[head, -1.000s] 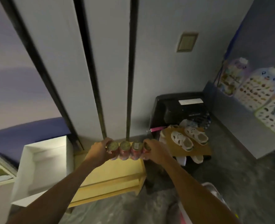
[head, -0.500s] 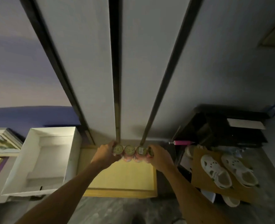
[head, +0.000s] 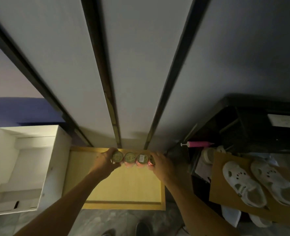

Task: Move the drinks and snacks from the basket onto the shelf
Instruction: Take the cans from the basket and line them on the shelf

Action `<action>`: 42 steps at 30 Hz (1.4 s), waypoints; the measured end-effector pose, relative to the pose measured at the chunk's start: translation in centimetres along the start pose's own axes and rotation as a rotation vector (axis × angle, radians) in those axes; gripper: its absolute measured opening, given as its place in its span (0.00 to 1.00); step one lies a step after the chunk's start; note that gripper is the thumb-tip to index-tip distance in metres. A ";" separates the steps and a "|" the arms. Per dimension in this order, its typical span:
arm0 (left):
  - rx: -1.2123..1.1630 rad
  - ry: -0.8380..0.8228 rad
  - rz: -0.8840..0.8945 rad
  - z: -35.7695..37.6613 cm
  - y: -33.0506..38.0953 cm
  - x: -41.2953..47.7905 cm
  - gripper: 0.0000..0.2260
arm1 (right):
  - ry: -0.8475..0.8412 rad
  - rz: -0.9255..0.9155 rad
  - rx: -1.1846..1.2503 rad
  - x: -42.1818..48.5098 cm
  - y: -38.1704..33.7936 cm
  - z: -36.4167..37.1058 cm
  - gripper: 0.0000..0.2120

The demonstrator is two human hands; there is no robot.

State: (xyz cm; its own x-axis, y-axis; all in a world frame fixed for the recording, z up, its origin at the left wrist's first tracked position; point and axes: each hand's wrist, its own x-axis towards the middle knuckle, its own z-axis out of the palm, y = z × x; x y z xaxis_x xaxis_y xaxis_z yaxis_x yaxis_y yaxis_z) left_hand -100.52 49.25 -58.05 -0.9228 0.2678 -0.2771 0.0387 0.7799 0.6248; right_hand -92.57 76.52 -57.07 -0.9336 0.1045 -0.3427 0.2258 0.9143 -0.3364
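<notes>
Head view: the row of four pink cans [head: 133,159] has been carried to the far edge of the yellow wooden shelf [head: 122,188], clamped endwise between left hand [head: 105,161] and right hand [head: 161,165]. Both grips press inward; release looks next.

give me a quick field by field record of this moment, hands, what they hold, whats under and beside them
left hand: grips the left end of the row of cans
right hand: grips the right end of the row
held item: row of four pink drink cans, tops facing the camera, pressed side by side between the hands
below the cans: light yellow wooden shelf unit, standing against the grey panelled wall
left of shelf: open white box
right of shelf: pair of white clogs on a brown cardboard sheet
basket: not in view
</notes>
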 end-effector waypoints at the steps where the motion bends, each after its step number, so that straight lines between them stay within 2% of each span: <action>1: 0.000 -0.008 -0.011 0.2 0.0 0.0 0.28 | 0.001 0.006 0.000 0.0 0.1 0.4 0.31; 12: 0.001 -0.038 -0.088 1.7 -1.3 0.3 0.32 | 0.017 0.008 -0.020 0.0 0.1 1.3 0.33; 17: 0.002 -0.094 -0.079 -0.2 -0.3 -0.5 0.40 | 0.001 0.020 0.028 -1.2 -0.8 -0.2 0.45; 20: -0.002 -0.082 -0.085 -3.2 1.3 -1.6 0.45 | 0.057 0.051 0.047 -2.9 -1.4 -2.6 0.47; 27: 0.266 -0.078 0.201 -11.1 7.8 -4.3 0.44 | 0.240 0.145 0.110 -9.9 -3.5 -10.1 0.45; 31: 0.293 -0.073 0.356 -13.5 12.4 -6.7 0.45 | 0.408 0.252 0.106 -16.3 -4.7 -13.7 0.48; 36: 0.286 -0.089 0.534 -12.7 18.7 -10.4 0.49 | 0.521 0.511 0.091 -25.5 -4.5 -15.8 0.54; 42: 0.211 -0.161 0.730 -8.2 27.6 -18.1 0.43 | 0.667 0.757 0.104 -39.4 -2.4 -16.4 0.45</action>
State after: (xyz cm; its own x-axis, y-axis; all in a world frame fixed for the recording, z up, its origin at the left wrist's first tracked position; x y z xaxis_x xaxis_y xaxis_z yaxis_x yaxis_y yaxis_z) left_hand -85.87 61.33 -29.82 -0.5691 0.8214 0.0385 0.7023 0.4612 0.5422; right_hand -60.86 76.61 -28.32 -0.4928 0.8686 0.0516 0.8160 0.4819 -0.3193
